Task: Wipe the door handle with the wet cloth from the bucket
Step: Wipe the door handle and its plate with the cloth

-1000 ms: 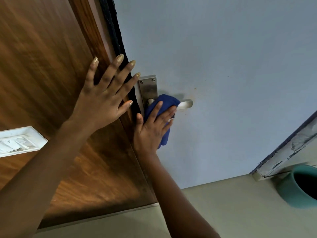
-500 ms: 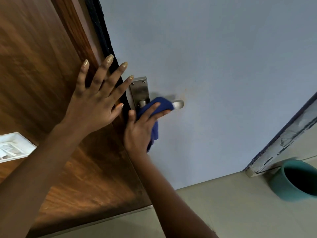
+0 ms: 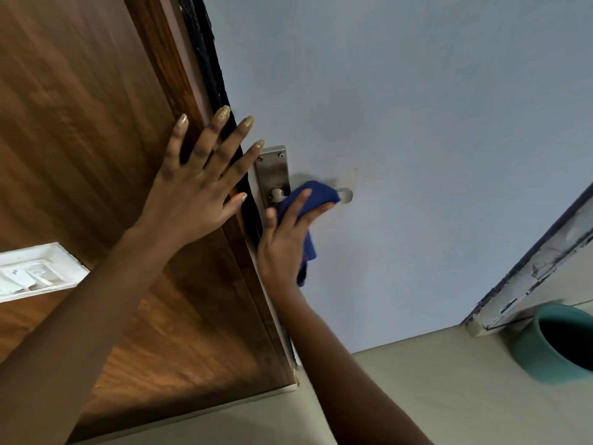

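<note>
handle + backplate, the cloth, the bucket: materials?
Door handle and backplate: likely brushed or satin metal, going by the grey sheen and visible screws. Blue cloth: soft fabric, folds limply in the right hand. Teal bucket: probably plastic, smooth and matte.

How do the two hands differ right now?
The left hand is open and flat with fingers spread, braced on the brown wooden panel; the right hand curls around the blue cloth on the door handle. The left holds nothing. Both are bare.
</note>
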